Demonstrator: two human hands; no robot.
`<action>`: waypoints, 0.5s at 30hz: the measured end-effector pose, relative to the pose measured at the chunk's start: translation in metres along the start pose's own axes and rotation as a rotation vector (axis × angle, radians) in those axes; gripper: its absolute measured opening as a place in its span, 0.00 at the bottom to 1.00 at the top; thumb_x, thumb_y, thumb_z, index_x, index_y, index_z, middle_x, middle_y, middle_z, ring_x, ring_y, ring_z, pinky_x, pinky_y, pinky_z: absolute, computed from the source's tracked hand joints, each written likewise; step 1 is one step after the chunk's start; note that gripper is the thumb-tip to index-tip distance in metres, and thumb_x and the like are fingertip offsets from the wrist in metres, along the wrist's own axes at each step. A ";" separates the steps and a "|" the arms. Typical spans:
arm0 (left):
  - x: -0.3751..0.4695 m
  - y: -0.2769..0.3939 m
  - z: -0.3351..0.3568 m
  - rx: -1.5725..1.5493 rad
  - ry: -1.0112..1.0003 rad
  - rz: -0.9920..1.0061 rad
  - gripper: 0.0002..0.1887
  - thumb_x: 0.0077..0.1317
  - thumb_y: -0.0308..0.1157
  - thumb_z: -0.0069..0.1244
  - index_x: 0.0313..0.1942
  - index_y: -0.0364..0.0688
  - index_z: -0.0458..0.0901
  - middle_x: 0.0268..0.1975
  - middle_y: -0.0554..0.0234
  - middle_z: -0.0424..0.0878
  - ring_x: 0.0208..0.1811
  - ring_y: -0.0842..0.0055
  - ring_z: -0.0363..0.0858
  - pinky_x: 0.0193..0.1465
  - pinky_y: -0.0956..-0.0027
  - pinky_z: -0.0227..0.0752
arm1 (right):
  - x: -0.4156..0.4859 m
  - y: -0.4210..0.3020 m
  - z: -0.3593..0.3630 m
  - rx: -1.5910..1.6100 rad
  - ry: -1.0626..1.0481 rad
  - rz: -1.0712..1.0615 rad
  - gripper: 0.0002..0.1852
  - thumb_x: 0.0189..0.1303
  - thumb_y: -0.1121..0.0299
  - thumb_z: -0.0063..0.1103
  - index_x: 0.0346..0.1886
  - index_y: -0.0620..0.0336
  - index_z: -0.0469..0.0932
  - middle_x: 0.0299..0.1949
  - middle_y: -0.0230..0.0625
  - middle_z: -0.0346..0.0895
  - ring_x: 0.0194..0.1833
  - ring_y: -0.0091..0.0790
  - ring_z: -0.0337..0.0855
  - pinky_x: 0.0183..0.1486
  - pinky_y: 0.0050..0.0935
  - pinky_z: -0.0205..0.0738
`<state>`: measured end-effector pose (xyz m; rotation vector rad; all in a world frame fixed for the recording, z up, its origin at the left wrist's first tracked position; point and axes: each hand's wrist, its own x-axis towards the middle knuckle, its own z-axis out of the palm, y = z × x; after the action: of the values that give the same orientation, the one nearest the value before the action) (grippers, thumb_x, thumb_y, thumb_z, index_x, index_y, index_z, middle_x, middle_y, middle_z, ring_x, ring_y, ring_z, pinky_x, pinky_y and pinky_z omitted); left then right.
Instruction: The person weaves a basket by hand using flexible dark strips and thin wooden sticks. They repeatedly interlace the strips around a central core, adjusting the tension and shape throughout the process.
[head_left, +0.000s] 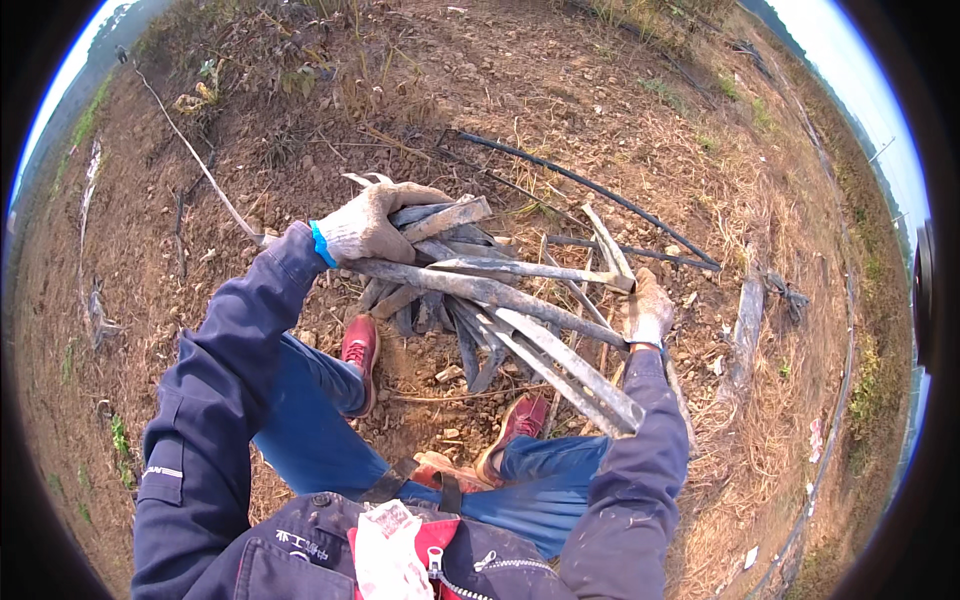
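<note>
My left hand, in a dirty pale work glove with a blue cuff, grips a large tangled bundle of grey, mud-stained flat plastic tubing, which looks like used drip tape. Loops and ends hang from the bundle above the soil between my feet. To the right, my right hand, also gloved, is closed on folded strands that run across from the bundle. A long loop droops below it past my right forearm. A single pale strand stretches from near my left wrist far off across the field.
Black tubing lies bent on the clod-strewn soil ahead. On the right are dry straw, a flattened grey strip and a long line of hose. Weeds stand at the upper left. A distant figure is near the horizon.
</note>
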<state>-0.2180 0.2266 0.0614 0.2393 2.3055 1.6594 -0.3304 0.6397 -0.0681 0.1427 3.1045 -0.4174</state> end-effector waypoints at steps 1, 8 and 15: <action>0.001 0.001 -0.003 -0.046 0.073 -0.007 0.41 0.38 0.24 0.61 0.60 0.36 0.75 0.55 0.60 0.79 0.56 0.76 0.76 0.64 0.70 0.66 | 0.000 -0.001 0.002 0.032 -0.065 -0.053 0.14 0.56 0.64 0.60 0.47 0.49 0.80 0.38 0.44 0.84 0.44 0.51 0.84 0.47 0.45 0.77; -0.004 -0.009 -0.011 0.684 0.320 0.303 0.36 0.42 0.22 0.62 0.57 0.44 0.79 0.50 0.56 0.78 0.54 0.62 0.77 0.60 0.63 0.70 | -0.009 -0.007 -0.005 -0.083 -0.019 -0.017 0.16 0.56 0.59 0.64 0.48 0.46 0.81 0.39 0.46 0.85 0.45 0.51 0.85 0.47 0.45 0.78; -0.010 -0.004 -0.007 1.148 0.261 0.658 0.33 0.42 0.25 0.63 0.55 0.52 0.80 0.42 0.57 0.76 0.42 0.57 0.75 0.46 0.55 0.69 | 0.019 0.025 0.027 0.135 0.242 0.206 0.18 0.58 0.69 0.58 0.53 0.53 0.79 0.39 0.41 0.85 0.37 0.40 0.85 0.38 0.36 0.77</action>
<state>-0.2106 0.2165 0.0612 1.1460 3.3484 0.2849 -0.3473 0.6582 -0.1013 0.5477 3.2440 -0.6470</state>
